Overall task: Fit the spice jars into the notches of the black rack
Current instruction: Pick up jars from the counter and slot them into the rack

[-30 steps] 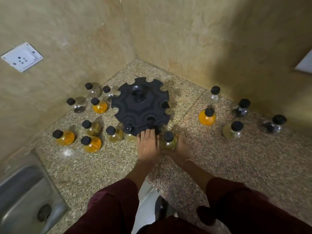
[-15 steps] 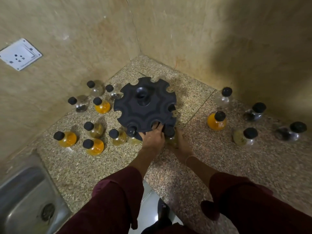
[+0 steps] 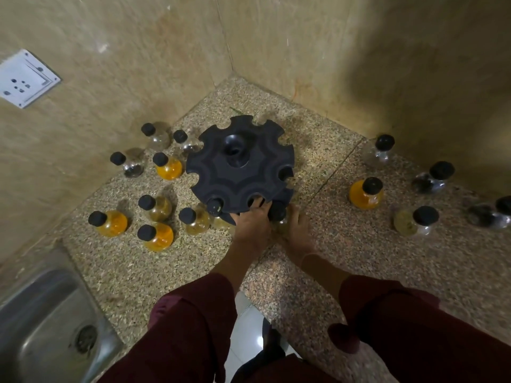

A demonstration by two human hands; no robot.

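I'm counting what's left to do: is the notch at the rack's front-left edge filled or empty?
Filled. A black jar cap sits in that notch of the round black plastic rack, its glass body hanging below.

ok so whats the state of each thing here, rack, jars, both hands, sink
black rack: upright, one jar cap seated in a front notch, most notches empty
left hand: gripping the rack's front edge
right hand: pushing a jar into a front notch
loose jars: upright, capped, on the counter
sink: dry, empty
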